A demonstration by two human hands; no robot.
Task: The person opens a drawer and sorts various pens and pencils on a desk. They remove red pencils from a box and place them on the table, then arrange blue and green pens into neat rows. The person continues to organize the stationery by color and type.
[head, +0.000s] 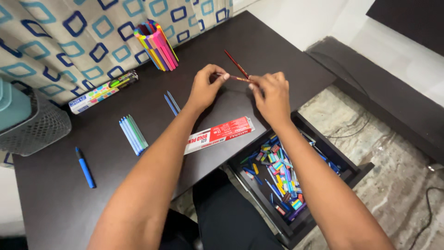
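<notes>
Both hands work above the dark desk (pixel 259 41), close together near its far right part. The left hand (pixel 206 88) pinches one end of a red pencil (pixel 239 78) between thumb and fingertips; the right hand (pixel 273 97) closes on the other end, so the pencil lies roughly level between them, clamped at both ends. A second red pencil (pixel 236 62) slants up and away from the same spot; whether the right hand also grips it or it rests on the desk behind cannot be told from this view. Risk 1: with two hands pulling or twisting on one thin pencil, uneven force could snap it or break the tip. Risk 2: if either pinch slackens, the pencil probably drops to the desk and could roll off the near edge, down into the open drawer (pixel 351 173) full of small coloured erasers and pens just below the right forearm. Risk 3: the red and white pencil box (pixel 219 134) lies just under the forearms; a lowered wrist could push it over the edge. The blue pens (pixel 172 103), the bundle of pale pencils (pixel 134 134), the blue marker (pixel 85 167) and the multicoloured holder (pixel 157 44) lie well apart, less exposed.
</notes>
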